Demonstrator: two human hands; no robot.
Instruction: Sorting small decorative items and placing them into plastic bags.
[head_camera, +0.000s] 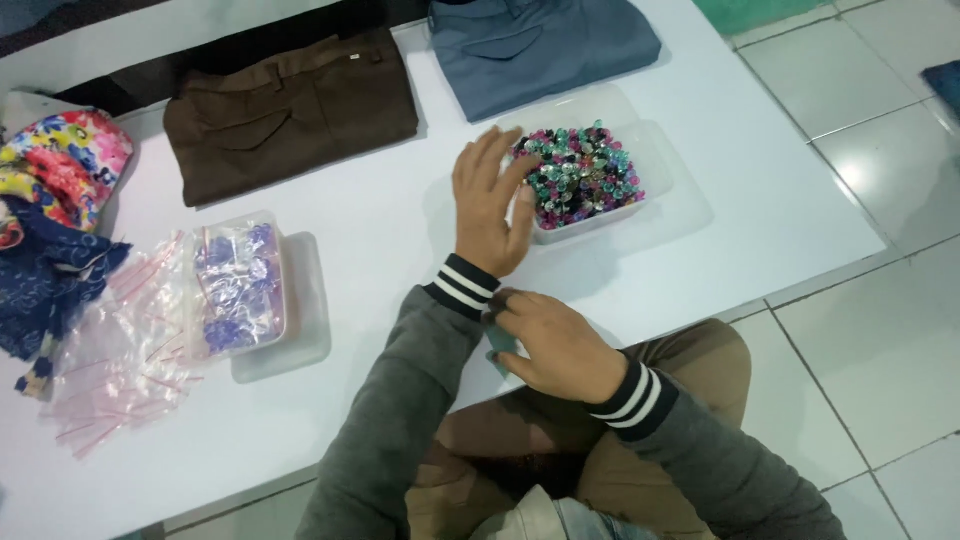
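Seated worker at a white bench (400, 230), seen from above: the left hand (490, 205) lies open, fingers spread, w/ fingertips on the near-left rim of a clear tub of mixed beads (585, 175) (pink, teal, dark) and nothing gripped. The right hand (560, 345) rests loosely curled at the bench's near edge, touching the left cuff and covering a small greenish item (498, 342); whether it actually grips that item can't be told. Judged from the pose, the work stands at the reach-in stage, beads not yet picked. A pick from here would call for closing thumb and fingers to a fine pinch over the heap, w/o tipping the light tub. The tub sits right of centre, mouth up, on a clear lid (685, 205), its long axis running approx. left-right along the bench, far end toward the tiled floor (880, 300). At left, well apart, a second tub (238, 285) holds bags of purple pieces, w/ loose zip bags (120, 370) beside it. Folded brown trousers (290, 110) and blue-grey trousers (545, 45) lie at the far side; floral cloth (65, 155) sits far left.
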